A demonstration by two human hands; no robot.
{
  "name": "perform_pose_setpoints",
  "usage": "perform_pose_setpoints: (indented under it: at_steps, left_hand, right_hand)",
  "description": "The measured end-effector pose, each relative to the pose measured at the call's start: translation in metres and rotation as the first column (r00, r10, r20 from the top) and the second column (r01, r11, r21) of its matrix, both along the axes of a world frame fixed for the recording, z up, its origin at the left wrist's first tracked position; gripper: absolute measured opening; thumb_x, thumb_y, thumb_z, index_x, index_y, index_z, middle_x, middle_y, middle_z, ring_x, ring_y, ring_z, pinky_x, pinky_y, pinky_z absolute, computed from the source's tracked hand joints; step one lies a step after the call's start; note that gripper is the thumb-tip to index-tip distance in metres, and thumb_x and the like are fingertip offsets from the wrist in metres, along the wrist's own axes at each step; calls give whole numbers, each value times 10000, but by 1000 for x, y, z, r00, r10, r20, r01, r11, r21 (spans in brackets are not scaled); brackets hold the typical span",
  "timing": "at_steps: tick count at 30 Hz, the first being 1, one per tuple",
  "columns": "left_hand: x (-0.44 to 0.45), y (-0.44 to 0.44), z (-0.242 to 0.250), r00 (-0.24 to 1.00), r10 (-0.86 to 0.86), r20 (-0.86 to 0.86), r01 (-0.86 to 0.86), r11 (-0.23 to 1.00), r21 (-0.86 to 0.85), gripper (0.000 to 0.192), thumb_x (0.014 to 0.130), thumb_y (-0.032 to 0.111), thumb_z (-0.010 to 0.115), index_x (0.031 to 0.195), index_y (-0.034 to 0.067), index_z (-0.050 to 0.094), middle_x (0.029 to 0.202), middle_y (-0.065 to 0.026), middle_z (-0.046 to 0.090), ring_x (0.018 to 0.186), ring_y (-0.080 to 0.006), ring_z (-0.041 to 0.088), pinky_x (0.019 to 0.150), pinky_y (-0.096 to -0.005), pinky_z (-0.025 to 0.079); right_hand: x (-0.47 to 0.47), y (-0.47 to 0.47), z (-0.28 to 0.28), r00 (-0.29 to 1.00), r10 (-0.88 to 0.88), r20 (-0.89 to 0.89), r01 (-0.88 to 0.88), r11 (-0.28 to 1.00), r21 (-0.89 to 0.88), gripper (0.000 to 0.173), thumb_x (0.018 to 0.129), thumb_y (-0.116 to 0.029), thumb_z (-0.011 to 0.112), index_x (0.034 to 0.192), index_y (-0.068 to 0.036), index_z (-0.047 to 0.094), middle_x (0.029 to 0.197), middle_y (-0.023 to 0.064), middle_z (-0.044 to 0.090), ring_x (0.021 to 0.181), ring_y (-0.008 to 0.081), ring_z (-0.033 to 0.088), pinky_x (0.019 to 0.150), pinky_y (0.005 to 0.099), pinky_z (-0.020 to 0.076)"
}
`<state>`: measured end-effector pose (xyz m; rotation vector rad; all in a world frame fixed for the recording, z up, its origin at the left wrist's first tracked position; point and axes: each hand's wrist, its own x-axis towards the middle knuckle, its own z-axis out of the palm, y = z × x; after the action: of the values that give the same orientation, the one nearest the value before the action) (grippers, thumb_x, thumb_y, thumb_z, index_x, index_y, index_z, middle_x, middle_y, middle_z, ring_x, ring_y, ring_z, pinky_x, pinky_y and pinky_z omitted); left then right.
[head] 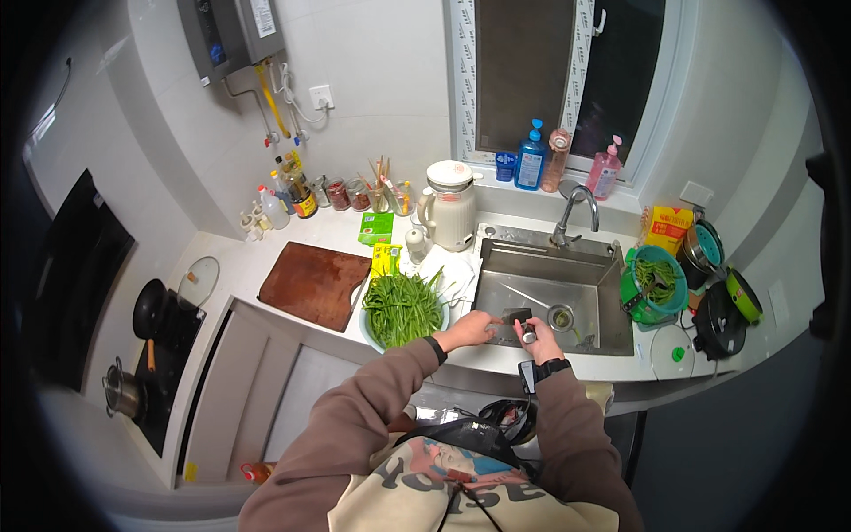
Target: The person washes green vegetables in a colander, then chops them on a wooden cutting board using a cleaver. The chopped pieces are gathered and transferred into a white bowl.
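Note:
Over the front edge of the stainless steel sink [485,286], my right hand [540,339] grips the handle of a dark-bladed kitchen knife or cleaver [516,316]; its exact kind is hard to tell. Close to the left side of the blade is my left hand [471,329], fingers partly spread, holding nothing that I can see. The chrome faucet [565,219] stands behind the basin. To the left of my left hand, long green vegetable stalks [404,307] are heaped in a light blue bowl [367,330]. A drain strainer [562,318] with green scraps sits in the sink.
A wooden cutting board [312,284] lies left of the bowl. Behind are an electric kettle or thermos jug [451,206] and several jars. Right of the sink stand a teal colander [679,292] of greens, a glass lid [671,352] and a black pot [721,326]. Far left is a cooktop [159,399] with pans.

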<state>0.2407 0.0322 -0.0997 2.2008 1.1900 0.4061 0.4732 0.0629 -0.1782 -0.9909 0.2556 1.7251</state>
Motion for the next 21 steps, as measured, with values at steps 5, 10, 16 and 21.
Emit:
perform_pose_setpoints:
  at_steps: [5,10,16,21]
  left_hand:
    - [-50,10,12,997,-79,9,79,995,-60,340,894,158,652,1210,45,709,1189,-181,711,1081,-363,674,966,-423,523]
    - [-113,29,24,965,-260,28,258,965,52,365,883,149,670,1228,32,691,1266,-159,682,1173,-350,634,1030,-406,495]
    - [-205,54,52,821,-460,-338,540,817,201,821,700,317,872,1425,110,547,1515,-98,487,1501,-343,296,1206,-556,291]
    - [-222,55,46,528,-564,-635,785,610,111,1358,509,422,967,1620,215,214,1665,-44,257,1566,-301,133,1211,-673,173]
  right_hand:
    - [-24,3,-2,991,-122,48,121,992,16,109,875,87,591,834,31,507,814,112,520,689,235,546,807,505,652]
    - [-42,-7,12,971,-231,57,228,972,56,116,866,103,590,811,34,514,784,121,521,676,232,544,812,508,648]
    - [-71,-12,35,917,-353,187,335,934,120,123,866,97,601,809,46,505,823,134,527,708,250,567,804,506,663]
    - [-87,-23,47,907,-379,182,372,926,69,134,876,73,606,815,41,491,818,142,530,703,286,608,733,466,678]
